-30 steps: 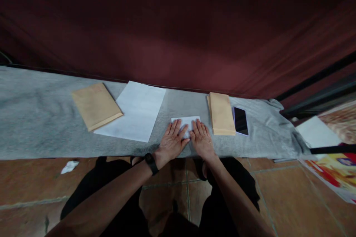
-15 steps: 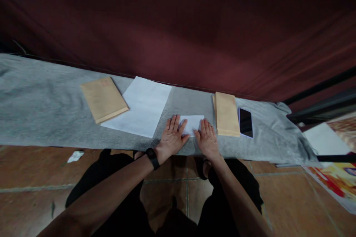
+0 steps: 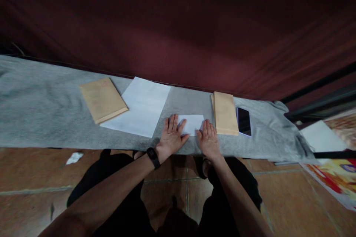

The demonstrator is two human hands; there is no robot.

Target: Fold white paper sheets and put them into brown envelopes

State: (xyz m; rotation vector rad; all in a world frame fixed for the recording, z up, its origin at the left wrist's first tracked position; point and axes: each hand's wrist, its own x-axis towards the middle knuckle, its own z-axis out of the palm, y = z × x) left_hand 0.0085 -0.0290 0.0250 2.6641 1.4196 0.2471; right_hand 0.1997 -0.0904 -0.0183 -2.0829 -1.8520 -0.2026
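Note:
A small white piece of paper, apparently folded (image 3: 192,124), lies flat on the grey cloth (image 3: 186,100) in front of me. My left hand (image 3: 171,135), with a black watch (image 3: 153,157) on the wrist, rests flat over the paper's left edge, fingers spread. On the right edge lies my right hand (image 3: 208,139), palm down with its fingers stretched out. To the left, larger white sheets of paper (image 3: 141,105) are partly covered by a brown envelope (image 3: 103,100). Right of my right hand are stacked brown envelopes (image 3: 226,113).
A phone (image 3: 244,121) with a dark screen lies beside the right-hand envelopes. Behind the cloth-covered surface hangs a dark red curtain (image 3: 167,44). A crumpled white scrap (image 3: 74,157) is on the tiled floor (image 3: 33,170), and a colourful printed sheet (image 3: 333,179) sits at far right.
Both hands stay on the small paper, the right fingers shifting only slightly. The view has moved a little; the envelopes, sheets and phone keep their places.

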